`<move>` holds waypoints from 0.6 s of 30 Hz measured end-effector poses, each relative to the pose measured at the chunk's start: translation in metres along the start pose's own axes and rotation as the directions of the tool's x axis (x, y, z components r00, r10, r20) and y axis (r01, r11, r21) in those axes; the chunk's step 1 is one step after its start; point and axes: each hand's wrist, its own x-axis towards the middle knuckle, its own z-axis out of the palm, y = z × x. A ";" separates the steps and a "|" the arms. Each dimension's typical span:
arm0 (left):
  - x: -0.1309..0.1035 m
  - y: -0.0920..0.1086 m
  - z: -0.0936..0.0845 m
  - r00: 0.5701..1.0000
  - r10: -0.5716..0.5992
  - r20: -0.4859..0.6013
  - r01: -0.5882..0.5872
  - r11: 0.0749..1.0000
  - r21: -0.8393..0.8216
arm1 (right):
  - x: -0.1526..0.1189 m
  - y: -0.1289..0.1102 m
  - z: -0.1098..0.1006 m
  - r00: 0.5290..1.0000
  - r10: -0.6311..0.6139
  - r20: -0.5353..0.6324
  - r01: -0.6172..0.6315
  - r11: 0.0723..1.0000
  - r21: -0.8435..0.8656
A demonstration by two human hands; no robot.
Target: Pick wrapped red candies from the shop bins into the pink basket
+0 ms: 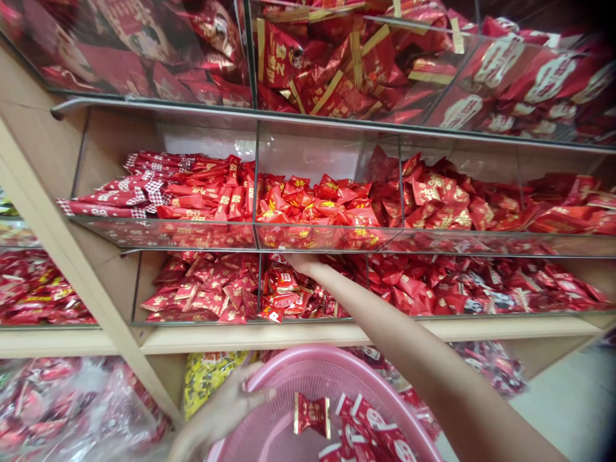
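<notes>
Currently, a person's bare hands are busy at wooden shelving (356,332) filled with small, shiny, mostly red packets, sorted between glass dividers (260,282). The left hand (233,403), low and left of centre, has its grip closed on the left side of the rim of a pink basket (308,355), thumb lapping inside. The basket is below the shelf's front board; its underside is out of frame, so any support cannot be told. In it lie one red packet with gold ends (312,415) and, to the right, a cluster of red-and-white packets (370,436). The right arm stretches up across the basket's right side to the lowest glass-divided row. There the right hand (299,262) is among loose red packets (283,289), just under the glass edge (337,251) of the row above. Its fingers are hidden, so whether this grip holds anything cannot be told.

Several risks seem likely. With one hand visibly steadying one side, the basket could tilt and spill its packets. The right wrist might knock the glass, since the gap looks tight. Packets heaped near the front could slide off if the pile is disturbed.
</notes>
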 end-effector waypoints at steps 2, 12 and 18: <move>0.000 -0.003 0.001 1.000 -0.007 -0.015 0.007 1.000 -0.001 | -0.008 0.005 -0.006 1.000 0.007 0.014 -0.006 1.000 -0.012; 0.006 -0.017 0.006 0.993 -0.101 -0.065 0.097 0.993 -0.063 | -0.022 0.021 -0.028 1.000 0.022 0.016 -0.021 0.999 -0.028; 0.003 -0.006 0.003 0.999 0.029 -0.013 -0.030 0.999 -0.037 | -0.008 0.020 -0.022 0.999 0.002 -0.042 -0.003 1.000 -0.015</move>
